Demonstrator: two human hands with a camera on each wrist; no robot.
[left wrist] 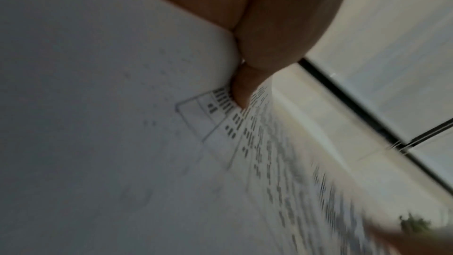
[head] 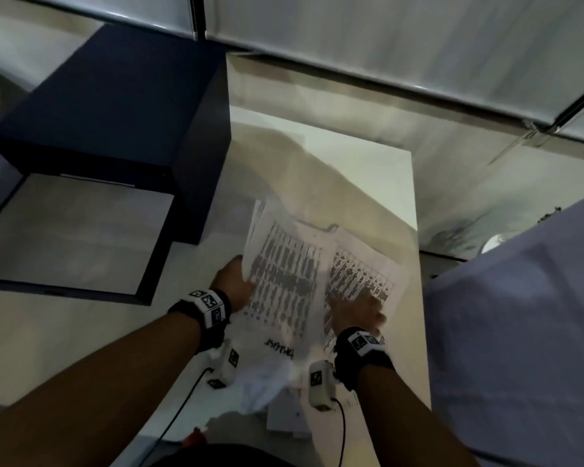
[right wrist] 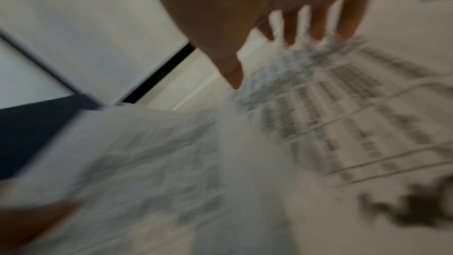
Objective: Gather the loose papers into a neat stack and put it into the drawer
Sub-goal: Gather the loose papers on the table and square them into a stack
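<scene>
Printed sheets with dark table rows lie fanned on the white table (head: 368, 176). My left hand (head: 237, 279) grips the left sheaf of papers (head: 284, 281) at its left edge and lifts it slightly; in the left wrist view the thumb (left wrist: 241, 92) pinches down on the sheaf of papers (left wrist: 122, 123). My right hand (head: 359, 306) rests flat on the right sheet (head: 371, 264), its straight, spread fingers (right wrist: 318, 24) pressing the right sheet (right wrist: 331, 115). The open drawer (head: 71, 230) juts from a dark blue cabinet (head: 108, 106) to the left of the table.
More white sheets (head: 284, 423) and a crumpled white piece (head: 267, 382) lie at the table's near edge under my wrists. A grey-blue covered surface (head: 520, 332) stands to the right. Pale panels with dark frames (head: 385, 45) run behind.
</scene>
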